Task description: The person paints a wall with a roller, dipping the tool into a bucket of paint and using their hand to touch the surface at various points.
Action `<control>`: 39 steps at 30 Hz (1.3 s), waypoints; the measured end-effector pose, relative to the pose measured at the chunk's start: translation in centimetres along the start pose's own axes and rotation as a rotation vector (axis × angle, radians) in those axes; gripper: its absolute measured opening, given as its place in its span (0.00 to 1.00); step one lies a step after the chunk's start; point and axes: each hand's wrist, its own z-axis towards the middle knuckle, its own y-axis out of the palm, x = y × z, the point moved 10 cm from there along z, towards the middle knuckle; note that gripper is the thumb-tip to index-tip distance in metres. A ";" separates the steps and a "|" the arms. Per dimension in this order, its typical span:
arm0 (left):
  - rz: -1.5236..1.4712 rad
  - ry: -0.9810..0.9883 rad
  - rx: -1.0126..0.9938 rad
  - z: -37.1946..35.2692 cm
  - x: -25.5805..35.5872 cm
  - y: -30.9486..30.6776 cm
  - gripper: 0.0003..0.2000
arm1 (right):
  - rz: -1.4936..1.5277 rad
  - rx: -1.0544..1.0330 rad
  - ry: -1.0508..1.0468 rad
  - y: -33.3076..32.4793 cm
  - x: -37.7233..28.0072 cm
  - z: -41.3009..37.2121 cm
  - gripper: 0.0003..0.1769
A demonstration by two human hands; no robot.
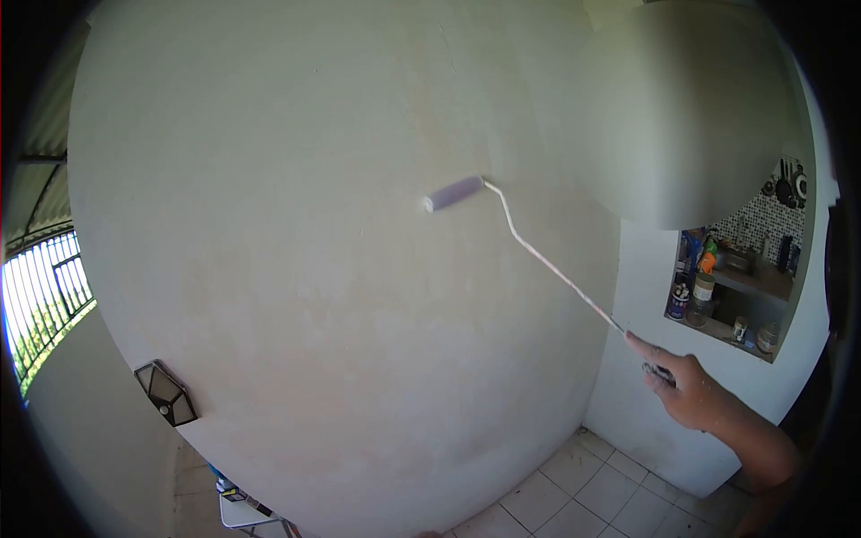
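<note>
My right hand (683, 386) reaches up from the lower right and grips the handle of a paint roller (455, 194), index finger stretched along the thin metal shaft. The roller's pale sleeve presses against the big off-white wall (296, 269) at about mid-height, tilted slightly upward to the right. The wall paint looks patchy, with a yellowish streak above the roller. My left hand is out of sight.
A black wall lamp (165, 393) hangs at the lower left. On the right, a wall opening (735, 287) shows shelves with jars and kitchen tools. White floor tiles (592, 489) lie below. A barred window (45, 296) sits far left, a small white stool (242, 511) at the bottom.
</note>
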 end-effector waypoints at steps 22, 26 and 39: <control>0.172 0.283 0.287 4.6 27.2 -22.9 0.13 | -0.143 0.028 -0.183 -2.9 -5.9 0.2 0.32; 0.194 0.242 0.308 3.6 25.4 -25.4 0.13 | -0.217 -0.087 0.045 0.1 -1.4 -3.0 0.32; 0.199 0.489 0.316 7.4 36.3 -26.5 0.13 | -0.361 0.337 -0.410 -8.5 -14.1 3.0 0.32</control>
